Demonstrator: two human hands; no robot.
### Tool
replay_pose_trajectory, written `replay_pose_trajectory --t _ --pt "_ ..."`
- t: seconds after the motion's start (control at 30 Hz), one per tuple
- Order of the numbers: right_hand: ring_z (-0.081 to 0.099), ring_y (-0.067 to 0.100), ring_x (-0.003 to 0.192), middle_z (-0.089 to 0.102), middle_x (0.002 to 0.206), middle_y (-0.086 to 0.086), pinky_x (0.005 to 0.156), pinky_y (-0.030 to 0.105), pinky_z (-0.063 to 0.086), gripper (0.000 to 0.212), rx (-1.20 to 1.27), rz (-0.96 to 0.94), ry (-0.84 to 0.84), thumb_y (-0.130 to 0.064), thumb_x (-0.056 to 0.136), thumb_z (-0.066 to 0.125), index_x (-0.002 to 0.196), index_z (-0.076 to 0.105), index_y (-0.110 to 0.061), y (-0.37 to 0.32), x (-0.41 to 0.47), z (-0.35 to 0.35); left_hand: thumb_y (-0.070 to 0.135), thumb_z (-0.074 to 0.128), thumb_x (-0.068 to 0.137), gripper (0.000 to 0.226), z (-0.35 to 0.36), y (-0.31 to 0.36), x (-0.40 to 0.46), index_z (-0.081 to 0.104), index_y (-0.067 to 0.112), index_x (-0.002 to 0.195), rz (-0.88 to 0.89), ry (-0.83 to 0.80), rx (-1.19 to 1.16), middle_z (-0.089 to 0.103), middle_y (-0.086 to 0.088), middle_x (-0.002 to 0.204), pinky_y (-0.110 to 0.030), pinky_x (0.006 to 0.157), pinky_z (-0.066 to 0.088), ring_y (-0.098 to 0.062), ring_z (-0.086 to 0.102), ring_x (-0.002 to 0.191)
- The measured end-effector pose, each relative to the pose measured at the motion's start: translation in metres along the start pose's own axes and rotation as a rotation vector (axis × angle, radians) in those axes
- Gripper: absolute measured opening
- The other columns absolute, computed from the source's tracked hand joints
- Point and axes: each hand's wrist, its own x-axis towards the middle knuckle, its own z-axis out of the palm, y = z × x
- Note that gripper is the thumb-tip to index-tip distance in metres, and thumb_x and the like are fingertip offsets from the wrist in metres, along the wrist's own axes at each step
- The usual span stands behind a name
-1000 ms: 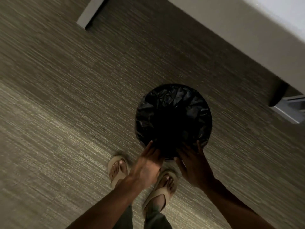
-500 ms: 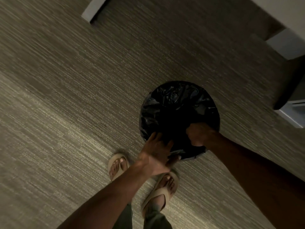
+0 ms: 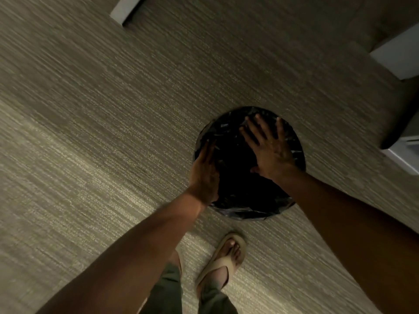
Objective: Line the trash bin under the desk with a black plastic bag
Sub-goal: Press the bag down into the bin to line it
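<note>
Feet in tan sandals (image 3: 223, 257) at bottom centre of the frame, on grey carpet (image 3: 90, 132). Just above them, right of centre: round trash bin (image 3: 249, 215), mouth up, black bag (image 3: 217, 132) already draped over the rim, plastic crinkled all round. Inside is too dark to see how deep the bag sits.

Bin lies straight ahead of both hands, no long axis to speak of. Left hand (image 3: 205, 173) is on the left rim, fingers together and nearly straight, flat against the bag, not pinching anything. Right hand (image 3: 269, 148) reaches further, across the opening toward the far right rim, fingers (image 3: 251, 137) spread wide, palm down on or just above the plastic; contact hard to tell. Neither hand has a hold on anything.

Looks like late smoothing, bag nearly seated. Bin stands out on open carpet; pale desk parts (image 3: 399, 57) sit at the upper right, well apart from it, another pale edge (image 3: 124, 9) at top left.
</note>
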Motion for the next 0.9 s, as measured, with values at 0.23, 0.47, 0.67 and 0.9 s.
replay_pose_trajectory --t 0.23,0.47,0.67,0.9 --pt "-0.003 0.033 0.161 -0.003 0.174 0.015 0.125 0.064 0.005 0.09 0.208 -0.203 0.246 -0.063 0.096 0.044 0.165 0.013 -0.014 -0.019 -0.04 0.004 0.062 0.053 0.089 0.101 0.0 0.006 0.0 0.009 0.009 0.164 0.087 0.061 0.012 0.022 -0.021 0.169 -0.056 0.129 0.003 -0.042 0.01 0.158" --pt "0.029 0.033 0.154 0.038 0.165 0.007 0.126 0.058 0.013 0.108 0.391 -0.044 -0.202 -0.082 0.081 -0.018 0.161 0.03 -0.027 -0.027 -0.073 0.058 0.065 0.051 0.088 0.102 0.006 0.007 0.001 0.001 0.022 0.165 0.036 0.039 0.081 0.019 -0.012 0.172 -0.055 0.129 -0.005 -0.039 0.009 0.158" --pt "0.049 0.034 0.142 0.066 0.14 0.007 0.12 0.059 0.028 0.084 0.451 -0.05 0.003 -0.068 0.098 0.005 0.142 0.059 -0.022 -0.023 -0.076 0.053 0.062 0.05 0.085 0.091 -0.01 0.001 0.001 0.024 0.02 0.162 0.118 0.038 0.045 0.044 -0.011 0.16 -0.058 0.128 0.003 -0.042 0.022 0.154" --pt "0.046 0.04 0.138 0.052 0.146 0.021 0.106 0.055 0.044 0.052 0.787 0.464 0.517 -0.029 0.099 0.056 0.146 0.052 -0.007 -0.024 -0.113 0.04 0.029 0.057 0.092 0.052 -0.02 0.019 -0.041 0.057 0.013 0.141 0.077 0.379 -0.306 0.063 -0.01 0.131 -0.05 0.109 0.038 -0.035 0.052 0.125"
